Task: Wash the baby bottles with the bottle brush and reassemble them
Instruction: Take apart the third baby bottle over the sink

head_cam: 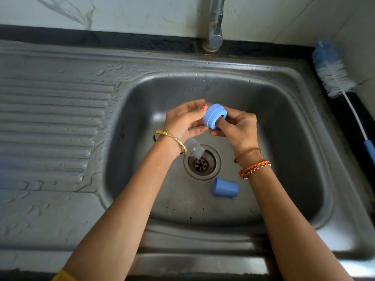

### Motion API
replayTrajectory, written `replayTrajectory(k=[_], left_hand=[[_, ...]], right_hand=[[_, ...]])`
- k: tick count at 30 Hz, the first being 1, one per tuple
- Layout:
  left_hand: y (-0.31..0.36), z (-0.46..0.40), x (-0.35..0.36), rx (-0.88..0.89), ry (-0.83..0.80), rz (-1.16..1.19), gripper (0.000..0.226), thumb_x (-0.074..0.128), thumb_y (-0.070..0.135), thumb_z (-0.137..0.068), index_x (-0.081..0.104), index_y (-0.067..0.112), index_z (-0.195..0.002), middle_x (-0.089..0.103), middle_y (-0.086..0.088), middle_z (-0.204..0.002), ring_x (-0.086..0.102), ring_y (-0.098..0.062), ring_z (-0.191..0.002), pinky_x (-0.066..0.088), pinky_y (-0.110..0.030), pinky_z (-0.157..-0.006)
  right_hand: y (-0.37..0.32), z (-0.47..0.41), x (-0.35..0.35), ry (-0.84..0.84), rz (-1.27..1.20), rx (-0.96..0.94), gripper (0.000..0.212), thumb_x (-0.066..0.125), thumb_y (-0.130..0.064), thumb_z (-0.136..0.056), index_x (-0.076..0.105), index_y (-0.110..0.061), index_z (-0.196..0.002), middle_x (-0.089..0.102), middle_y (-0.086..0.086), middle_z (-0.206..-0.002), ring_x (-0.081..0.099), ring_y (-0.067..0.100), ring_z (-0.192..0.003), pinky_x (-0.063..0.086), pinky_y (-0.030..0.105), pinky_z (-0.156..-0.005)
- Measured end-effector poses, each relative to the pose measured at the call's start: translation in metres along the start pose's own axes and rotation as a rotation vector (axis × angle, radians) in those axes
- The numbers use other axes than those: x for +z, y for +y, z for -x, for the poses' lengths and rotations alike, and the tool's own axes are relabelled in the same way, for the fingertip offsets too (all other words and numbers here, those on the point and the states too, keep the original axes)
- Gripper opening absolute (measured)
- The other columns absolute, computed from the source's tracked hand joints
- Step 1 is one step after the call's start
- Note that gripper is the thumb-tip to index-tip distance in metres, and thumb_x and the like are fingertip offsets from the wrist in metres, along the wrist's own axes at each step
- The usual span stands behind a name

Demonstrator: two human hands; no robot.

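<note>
— Two hands meet over the sink [284, 82], don't they?

— Yes. The left hand [183, 120] curls round the blue collar [214, 115] from the left, thumb on its far rim. The right hand [236, 128] holds it from the right, one finger pushed into its open centre.

— And the bottle?

— The clear bottle [192, 149] shows below the left wrist, neck pointing down toward the drain [202, 163]. Whether the left hand also holds it cannot be told.

— Anything else in the basin?

— One blue cap [224, 188] lies on its side on the sink floor, just near-right of the drain.

— The brush?

— The brush [332, 74] lies on the dark counter [121, 38] along the sink's right edge, bristles toward the far corner, blue grip nearer the person.

— The tap?

— The tap [216, 23] stands at the sink's far edge. Drops bead on the ribbed drainboard [50, 122] to the left.
</note>
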State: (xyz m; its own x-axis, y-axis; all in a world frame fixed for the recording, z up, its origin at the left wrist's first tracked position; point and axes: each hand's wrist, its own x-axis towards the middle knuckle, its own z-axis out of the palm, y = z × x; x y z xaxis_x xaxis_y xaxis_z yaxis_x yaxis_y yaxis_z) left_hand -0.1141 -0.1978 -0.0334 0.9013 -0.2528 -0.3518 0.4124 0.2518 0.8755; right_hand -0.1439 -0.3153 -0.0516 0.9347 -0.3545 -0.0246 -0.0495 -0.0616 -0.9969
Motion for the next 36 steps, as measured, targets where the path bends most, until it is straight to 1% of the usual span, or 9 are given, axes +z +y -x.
replayTrajectory(k=[6, 10, 13, 16, 19, 22, 25, 30, 36], left_hand=[[0.004, -0.01, -0.012, -0.158, 0.133, 0.045, 0.018, 0.061, 0.004, -0.086, 0.058, 0.021, -0.081, 0.062, -0.001, -0.081, 0.06, -0.015, -0.071, 0.051, -0.024, -0.068], [0.007, -0.014, -0.025, -0.153, 0.207, -0.027, 0.023, 0.06, -0.004, -0.083, 0.06, 0.019, -0.078, 0.06, -0.003, -0.082, 0.061, -0.022, -0.07, 0.055, -0.023, -0.058], [-0.001, -0.017, -0.028, -0.05, 0.197, -0.376, 0.026, 0.06, -0.006, -0.08, 0.063, 0.019, -0.074, 0.06, -0.002, -0.073, 0.059, -0.018, -0.065, 0.051, -0.016, -0.052], [-0.016, -0.019, -0.028, 0.049, 0.107, -1.004, 0.021, 0.062, 0.001, -0.078, 0.069, 0.016, -0.092, 0.061, -0.003, -0.093, 0.062, -0.019, -0.083, 0.049, -0.021, -0.073], [-0.031, -0.018, -0.031, -0.064, -0.035, -1.486, 0.031, 0.066, 0.011, -0.079, 0.065, 0.011, -0.11, 0.063, -0.007, -0.113, 0.06, -0.024, -0.105, 0.048, -0.03, -0.092], [-0.056, -0.02, -0.04, -0.183, -0.136, -1.662, 0.03, 0.07, 0.011, -0.076, 0.066, 0.007, -0.106, 0.067, -0.008, -0.104, 0.064, -0.024, -0.095, 0.051, -0.028, -0.08], [-0.069, -0.02, -0.049, -0.276, -0.204, -1.729, 0.026, 0.077, 0.013, -0.072, 0.069, 0.008, -0.096, 0.07, -0.008, -0.1, 0.062, -0.022, -0.079, 0.047, -0.027, -0.07], [-0.075, -0.02, -0.051, -0.286, -0.207, -1.723, 0.028, 0.075, 0.011, -0.074, 0.069, 0.005, -0.101, 0.07, -0.01, -0.1, 0.063, -0.023, -0.081, 0.05, -0.028, -0.072], [-0.084, -0.027, -0.057, -0.336, -0.188, -1.742, 0.038, 0.073, 0.022, -0.077, 0.064, 0.004, -0.109, 0.064, -0.012, -0.112, 0.064, -0.029, -0.096, 0.05, -0.034, -0.076]], right_hand=[[0.011, -0.006, -0.005, -0.06, 0.231, 0.03, 0.032, 0.067, 0.011, -0.075, 0.069, -0.003, -0.104, 0.068, 0.011, -0.095, 0.062, 0.008, -0.066, 0.054, 0.017, -0.055], [0.015, -0.008, -0.012, -0.067, 0.644, 0.013, 0.028, 0.064, 0.003, -0.077, 0.07, -0.004, -0.104, 0.068, 0.008, -0.089, 0.063, 0.02, -0.083, 0.049, 0.023, -0.078], [0.02, -0.006, -0.015, -0.128, 0.895, 0.089, 0.033, 0.057, 0.001, -0.079, 0.062, -0.01, -0.109, 0.067, 0.014, -0.095, 0.062, 0.029, -0.092, 0.045, 0.028, -0.08], [0.031, -0.009, -0.021, -0.164, 1.002, 0.167, 0.026, 0.056, 0.0, -0.078, 0.056, -0.011, -0.101, 0.065, 0.018, -0.093, 0.064, 0.033, -0.086, 0.05, 0.033, -0.078], [0.041, -0.013, -0.029, -0.231, 1.159, 0.264, 0.02, 0.06, -0.005, -0.08, 0.064, -0.007, -0.1, 0.066, 0.021, -0.1, 0.065, 0.033, -0.092, 0.051, 0.033, -0.081], [0.05, -0.013, -0.035, -0.247, 1.25, 0.33, 0.029, 0.065, -0.015, -0.082, 0.064, -0.002, -0.107, 0.063, 0.021, -0.11, 0.061, 0.034, -0.102, 0.048, 0.032, -0.078], [0.06, -0.007, -0.037, -0.291, 1.298, 0.385, 0.039, 0.07, -0.023, -0.08, 0.062, 0.002, -0.109, 0.061, 0.021, -0.116, 0.059, 0.034, -0.108, 0.047, 0.033, -0.08], [0.07, -0.003, -0.04, -0.339, 1.283, 0.445, 0.052, 0.078, -0.022, -0.074, 0.058, 0.004, -0.114, 0.061, 0.021, -0.118, 0.059, 0.032, -0.109, 0.047, 0.035, -0.087], [0.075, -0.007, -0.039, -0.302, 1.324, 0.41, 0.036, 0.07, -0.016, -0.081, 0.061, 0.002, -0.111, 0.063, 0.019, -0.113, 0.06, 0.032, -0.105, 0.045, 0.032, -0.076]])
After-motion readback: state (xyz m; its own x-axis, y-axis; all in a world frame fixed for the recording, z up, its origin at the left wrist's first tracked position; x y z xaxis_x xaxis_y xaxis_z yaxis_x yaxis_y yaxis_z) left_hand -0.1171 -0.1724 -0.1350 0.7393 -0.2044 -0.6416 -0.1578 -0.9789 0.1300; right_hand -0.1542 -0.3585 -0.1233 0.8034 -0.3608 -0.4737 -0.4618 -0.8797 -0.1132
